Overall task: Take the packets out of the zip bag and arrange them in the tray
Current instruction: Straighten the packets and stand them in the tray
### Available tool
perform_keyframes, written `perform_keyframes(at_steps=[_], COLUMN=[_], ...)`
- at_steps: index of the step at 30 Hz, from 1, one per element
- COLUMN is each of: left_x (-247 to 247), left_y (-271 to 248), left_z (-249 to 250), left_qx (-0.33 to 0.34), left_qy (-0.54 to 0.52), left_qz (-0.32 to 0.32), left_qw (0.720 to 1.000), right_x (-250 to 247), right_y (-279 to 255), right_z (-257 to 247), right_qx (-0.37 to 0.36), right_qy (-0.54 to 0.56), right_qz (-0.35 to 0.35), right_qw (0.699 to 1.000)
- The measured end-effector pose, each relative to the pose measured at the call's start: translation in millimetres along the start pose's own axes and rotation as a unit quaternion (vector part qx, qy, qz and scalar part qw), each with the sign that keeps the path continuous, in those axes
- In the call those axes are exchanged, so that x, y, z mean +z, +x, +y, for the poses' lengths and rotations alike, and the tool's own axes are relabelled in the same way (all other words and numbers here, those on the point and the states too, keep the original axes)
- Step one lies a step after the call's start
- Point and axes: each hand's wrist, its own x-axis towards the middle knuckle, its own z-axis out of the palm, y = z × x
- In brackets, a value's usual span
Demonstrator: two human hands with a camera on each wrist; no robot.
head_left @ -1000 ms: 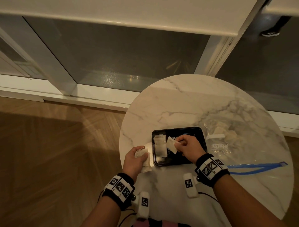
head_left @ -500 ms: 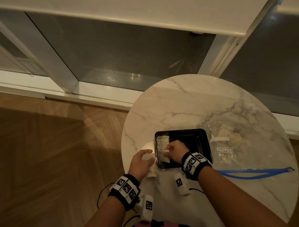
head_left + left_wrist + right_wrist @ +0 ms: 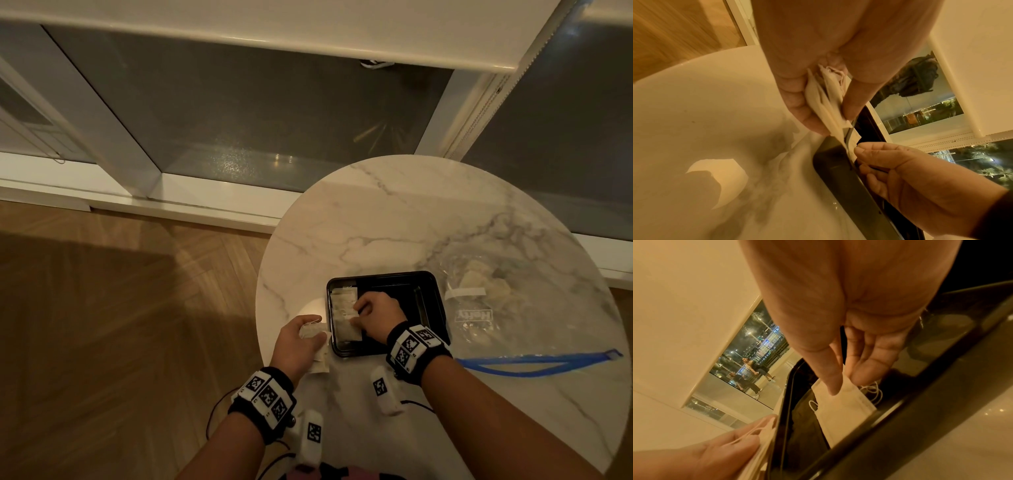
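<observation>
A black tray (image 3: 433,301) sits on the round marble table, with one white packet (image 3: 344,297) lying flat at its left end. My right hand (image 3: 368,317) is over the tray's near-left corner and pinches a second packet (image 3: 840,408) between thumb and fingers, low inside the tray (image 3: 937,402). My left hand (image 3: 301,337) stays just left of the tray (image 3: 836,162) and grips a bunch of packets (image 3: 828,104) with strings. The clear zip bag (image 3: 486,308) lies right of the tray with more packets inside.
The bag's blue zip strip (image 3: 534,363) lies open towards the table's right edge. The table's left edge runs just beside my left hand, with wooden floor below. A window wall stands behind the table.
My right hand has carried its packet from the tray's middle left and nearer, down to the near-left corner. The left hand shifted slightly towards the tray.
</observation>
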Motion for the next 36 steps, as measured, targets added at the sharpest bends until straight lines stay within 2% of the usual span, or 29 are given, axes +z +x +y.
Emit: perform_keyframes(at_steps=[6,13,22,36], left_x=[-3,-3,-7,-1], left_y=[0,-2,-5,-6], left_z=[-1,-2,-3,-2], left_qx=[0.000,-0.001,-0.002,0.004], left_qy=[-0.003,-0.005,-0.013,0.002], left_qz=[0.000,-0.002,0.002,0.006], left_qw=[1.000,1.000,1.000,1.000], right_x=[-3,5,13,14], right_y=[-1,-5,0,10], right_z=[3,-8,-11,-2], right_qx=[0.022,0.055,0.097,0.097], right_qy=[-0.004,-0.138,-0.129,-0.104], right_qz=[0.011,-0.070,-0.046,-0.027], right_qw=[1.000,0.986,0.986,0.989])
